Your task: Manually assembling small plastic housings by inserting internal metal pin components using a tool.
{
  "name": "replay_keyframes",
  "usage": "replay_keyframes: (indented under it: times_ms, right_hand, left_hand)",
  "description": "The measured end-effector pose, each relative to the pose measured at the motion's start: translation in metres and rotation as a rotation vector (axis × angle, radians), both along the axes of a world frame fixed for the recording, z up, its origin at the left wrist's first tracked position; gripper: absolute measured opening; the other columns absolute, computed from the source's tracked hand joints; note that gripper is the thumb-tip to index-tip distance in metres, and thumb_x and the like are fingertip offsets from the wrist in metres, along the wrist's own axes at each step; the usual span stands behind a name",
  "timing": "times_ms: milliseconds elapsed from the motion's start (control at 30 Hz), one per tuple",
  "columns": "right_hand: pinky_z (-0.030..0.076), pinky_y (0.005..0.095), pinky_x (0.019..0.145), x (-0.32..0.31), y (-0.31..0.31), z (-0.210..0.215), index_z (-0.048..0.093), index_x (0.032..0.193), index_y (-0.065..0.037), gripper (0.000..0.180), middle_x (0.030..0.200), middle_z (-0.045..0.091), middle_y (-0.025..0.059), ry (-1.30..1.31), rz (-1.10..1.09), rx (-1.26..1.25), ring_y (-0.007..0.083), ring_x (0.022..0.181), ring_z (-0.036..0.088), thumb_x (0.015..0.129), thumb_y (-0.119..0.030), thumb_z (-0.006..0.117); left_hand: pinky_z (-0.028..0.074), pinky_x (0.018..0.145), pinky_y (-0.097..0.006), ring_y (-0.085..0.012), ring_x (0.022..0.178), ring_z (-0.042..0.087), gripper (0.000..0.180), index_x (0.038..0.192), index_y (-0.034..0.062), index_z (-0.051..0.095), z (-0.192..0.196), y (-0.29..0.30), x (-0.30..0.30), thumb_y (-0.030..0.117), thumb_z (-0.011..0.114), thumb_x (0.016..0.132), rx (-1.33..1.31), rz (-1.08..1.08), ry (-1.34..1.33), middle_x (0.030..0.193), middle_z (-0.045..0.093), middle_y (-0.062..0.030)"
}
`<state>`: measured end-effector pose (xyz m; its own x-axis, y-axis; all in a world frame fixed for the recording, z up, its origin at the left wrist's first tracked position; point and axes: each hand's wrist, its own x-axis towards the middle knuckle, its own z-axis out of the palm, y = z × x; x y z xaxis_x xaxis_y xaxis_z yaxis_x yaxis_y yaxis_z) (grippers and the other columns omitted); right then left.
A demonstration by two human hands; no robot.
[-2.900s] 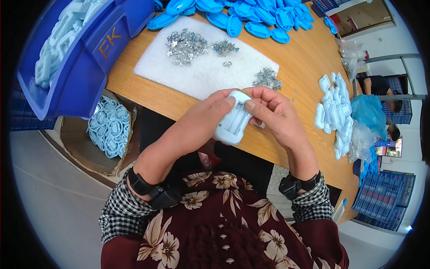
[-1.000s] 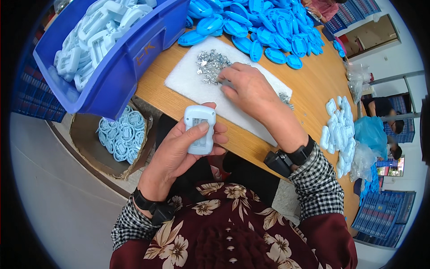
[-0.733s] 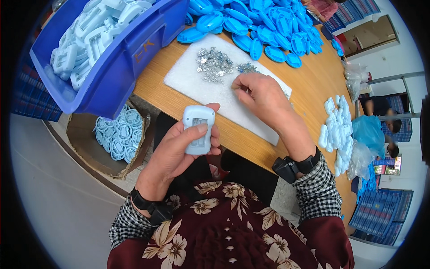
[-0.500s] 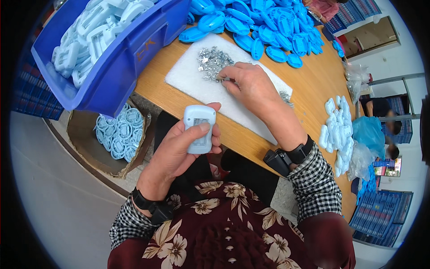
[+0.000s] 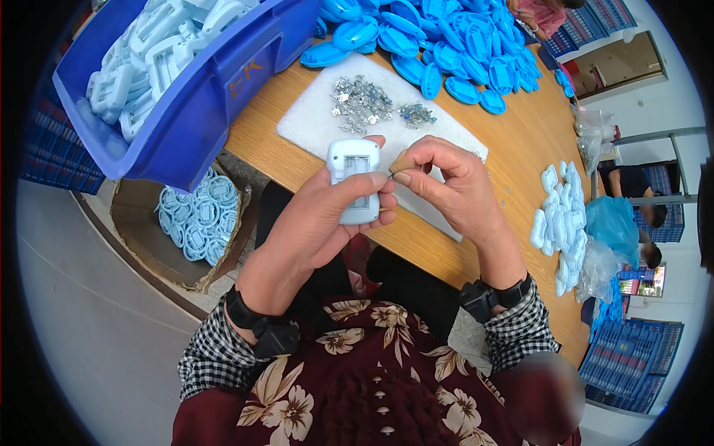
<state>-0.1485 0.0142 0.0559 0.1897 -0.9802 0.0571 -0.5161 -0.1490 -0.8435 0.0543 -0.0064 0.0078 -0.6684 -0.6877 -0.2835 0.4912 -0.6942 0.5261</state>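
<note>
A pale blue plastic casing (image 5: 354, 181) is held upright in the left hand (image 5: 327, 219), just in front of the near edge of the white foam pad (image 5: 320, 123). The casing is clamped between the thumb, which lies across its right side, and the fingers curled around its lower end and back; its recessed face is turned toward the camera. The right hand (image 5: 450, 186) is raised just to the right of the casing, with thumb and forefinger pinched together at the casing's upper right corner; whether a small metal part is caught between them cannot be told. On the foam pad, beyond the casing, two heaps of small metal parts (image 5: 362, 102) are spread. Behind the pad, a pile of bright blue oval shells (image 5: 439, 44) is heaped on the wooden table (image 5: 513, 149). To the left of the pad, a blue bin (image 5: 201, 111) filled with pale casings is set, and to the right of the pad a stack of pale blue pieces (image 5: 558, 223) is laid.
</note>
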Motion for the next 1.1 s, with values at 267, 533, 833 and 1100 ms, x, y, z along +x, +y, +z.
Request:
replay_keyframes:
  times_ms: [267,533,833,1100]
  right_hand:
    - [0.045,0.0221,0.074,-0.006,0.010,-0.007,0.066,0.103,-0.002,0.014,0.093,0.064,-0.0031,-0.153,-0.090,0.251,0.0047,0.083,0.055,0.093,-0.010,0.072]
    - [0.045,0.0225,0.068,-0.005,0.019,-0.008,0.066,0.101,0.000,0.016,0.084,0.063,-0.0042,-0.255,-0.144,0.177,0.0041,0.076,0.053,0.095,-0.015,0.068]
    - [0.047,0.0312,0.065,0.009,0.022,-0.006,0.068,0.094,-0.004,0.007,0.079,0.064,0.0061,0.134,-0.092,-0.148,0.0187,0.071,0.060,0.088,-0.007,0.070]
    - [0.044,0.0379,0.076,0.009,0.035,-0.010,0.069,0.093,-0.007,0.014,0.081,0.063,0.0051,0.618,0.066,-0.501,0.0245,0.078,0.061,0.080,-0.008,0.074]
  left_hand:
    - [0.054,0.076,-0.030,-0.0153,0.083,0.064,0.062,0.146,0.0019,0.039,-0.002,0.004,-0.011,0.013,0.068,0.093,-0.196,0.087,-0.120,0.094,0.063,-0.0057]
    - [0.057,0.077,-0.035,-0.0183,0.084,0.067,0.052,0.147,0.0045,0.040,-0.003,0.011,-0.012,0.032,0.052,0.104,-0.115,0.007,-0.047,0.098,0.066,-0.0086]
    - [0.059,0.081,-0.041,-0.0210,0.085,0.068,0.057,0.149,0.0068,0.036,-0.004,0.021,-0.015,0.046,0.026,0.109,0.004,-0.077,0.043,0.102,0.066,-0.0117]
    - [0.061,0.080,-0.042,-0.0229,0.085,0.070,0.055,0.145,0.0043,0.042,-0.005,0.023,-0.021,0.043,0.025,0.110,0.041,-0.050,-0.067,0.101,0.067,-0.0127]
